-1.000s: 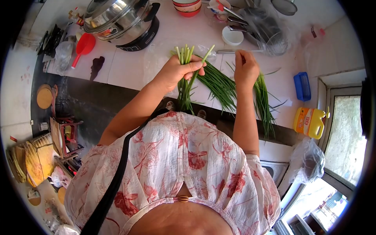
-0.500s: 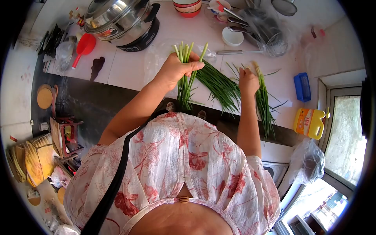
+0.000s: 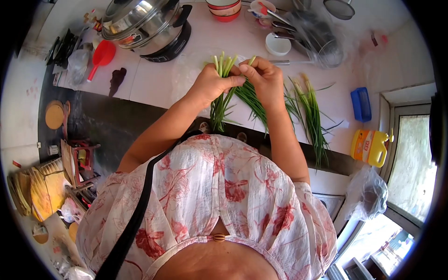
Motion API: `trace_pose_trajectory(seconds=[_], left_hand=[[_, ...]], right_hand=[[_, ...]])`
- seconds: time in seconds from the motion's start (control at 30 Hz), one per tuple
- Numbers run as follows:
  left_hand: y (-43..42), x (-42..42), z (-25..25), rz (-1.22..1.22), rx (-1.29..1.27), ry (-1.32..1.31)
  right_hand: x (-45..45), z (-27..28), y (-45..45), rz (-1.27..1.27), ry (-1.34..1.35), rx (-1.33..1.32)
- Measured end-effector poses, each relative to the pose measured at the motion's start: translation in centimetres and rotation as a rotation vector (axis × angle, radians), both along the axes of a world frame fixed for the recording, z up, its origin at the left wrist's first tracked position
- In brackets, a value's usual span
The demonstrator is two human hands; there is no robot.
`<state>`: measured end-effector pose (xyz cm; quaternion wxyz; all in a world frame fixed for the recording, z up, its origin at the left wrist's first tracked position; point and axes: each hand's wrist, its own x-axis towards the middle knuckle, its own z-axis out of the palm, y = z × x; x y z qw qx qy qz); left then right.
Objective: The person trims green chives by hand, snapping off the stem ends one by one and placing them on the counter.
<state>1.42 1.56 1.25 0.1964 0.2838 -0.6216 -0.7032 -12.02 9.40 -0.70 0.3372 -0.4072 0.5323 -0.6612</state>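
A bunch of green stalks (image 3: 218, 109), pale ends up and leaves hanging below, is gripped in my left hand (image 3: 215, 86) over the counter's front edge. Close beside it, my right hand (image 3: 266, 81) pinches the pale tip of a stalk (image 3: 252, 60) between thumb and fingers. Behind my right hand, a pile of long green leaves (image 3: 249, 99) lies on the counter, partly hidden by the wrist. Another loose bunch (image 3: 312, 109) lies to the right of my right forearm, its leaves over the front edge.
On the white counter (image 3: 154, 86) stand a steel steamer pot (image 3: 140, 25), a red ladle (image 3: 103, 53), stacked bowls (image 3: 224, 9) and a white bowl (image 3: 278, 45). A blue basket (image 3: 360, 104) and a yellow jug (image 3: 371, 147) are at the right. Bagged pans (image 3: 317, 37) sit behind.
My right hand reached down to the right-hand bunch, then moved left beside my left hand, now pinching a stalk. My left hand kept its hold on the bunch.
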Motion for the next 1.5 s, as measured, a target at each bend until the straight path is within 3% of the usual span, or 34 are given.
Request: trace_pose_trajectory(seconds=[0.4, 1.03, 1.3, 1.5], left_hand=[[-0.4, 0.1, -0.3, -0.057, 0.087, 0.033], [-1.1, 0.2, 0.0, -0.208, 0.196, 0.041], [-1.5, 0.1, 0.3, -0.202, 0.217, 0.01], [-1.3, 0.0, 0.4, -0.192, 0.135, -0.031]], right_hand=[[-0.8, -0.1, 0.3, 0.152, -0.054, -0.045], [-0.6, -0.4, 0.0, 0.044, 0.135, -0.139], [-0.6, -0.1, 0.0, -0.291, 0.538, -0.137], [-1.0, -0.4, 0.4, -0.438, 0.441, 0.01]])
